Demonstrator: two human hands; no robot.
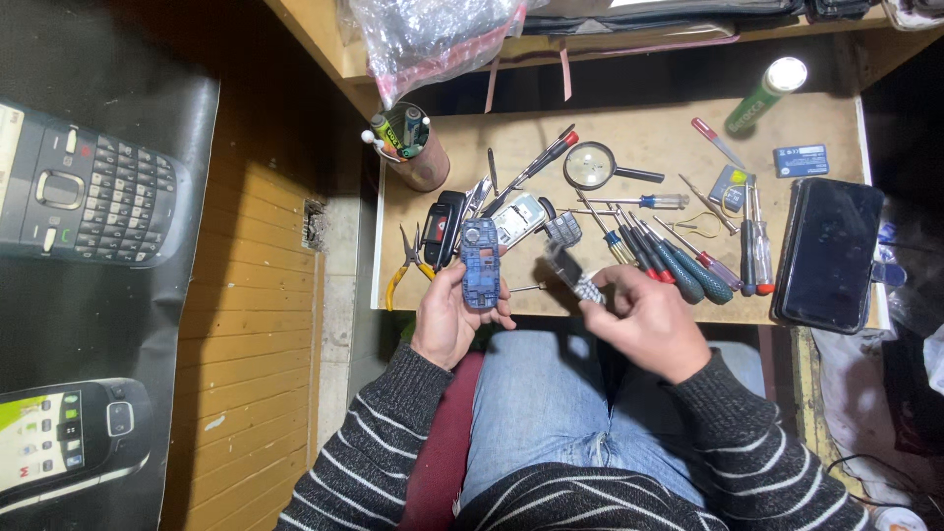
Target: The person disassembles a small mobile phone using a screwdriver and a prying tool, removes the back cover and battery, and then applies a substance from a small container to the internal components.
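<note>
Left hand (447, 320) grips blue phone frame (480, 263) upright at table (629, 138) front edge; right hand (644, 320) pinches small keypad piece (575, 275), blurred, just beside it. Screwdrivers (678, 261), magnifying glass (592, 165), pliers (405, 261), dark phone (831, 254) spread behind.

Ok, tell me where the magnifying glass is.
The magnifying glass lies on the small worktable, toward its back middle, just above the row of screwdrivers.

Blurred small part (578, 278) in right hand (644, 320)
</note>
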